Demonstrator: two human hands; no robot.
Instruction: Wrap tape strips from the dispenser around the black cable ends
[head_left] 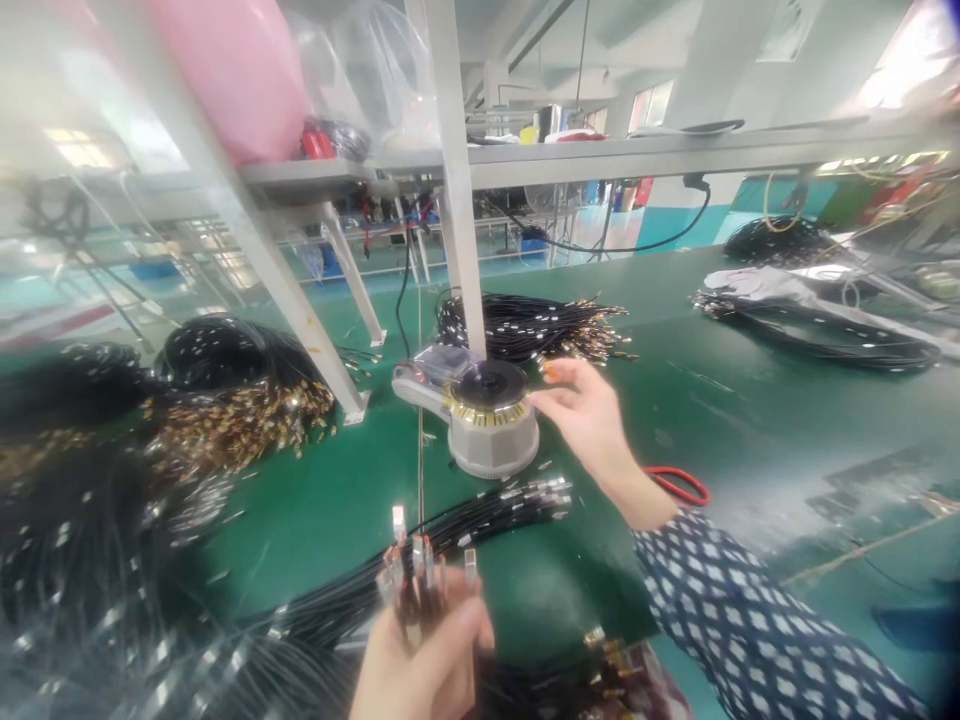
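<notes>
USB-style plugs (pixel 418 553): a small cluster on dark cable ends, gathered in the left hand (pixel 427 660), metal tips pointing up above the fingers, in front of the tape dispenser and well apart from the right hand.
Left hand: closed round the cable ends, thumb across them.
Right hand (pixel 592 425): thumb and forefinger parted, thumb tip at the dispenser's near right rim; whether tape sticks to the fingertips is too small to tell.
Tape dispenser (pixel 493 440): grey and round, with a black top disc and yellowish strips about its edge, standing on the green tabletop (pixel 660 420) beyond the left hand.
Loose cable bundle (pixel 480 515): lying between the left hand and the dispenser, silver ends pointing right.
Coiled cables (pixel 510 325): just behind the dispenser, gold-coloured ends to the right.
Cable heap (pixel 225 430): on the left, gold-coloured ends facing forward.
Red loop (pixel 686 485): beside the right wrist.
</notes>
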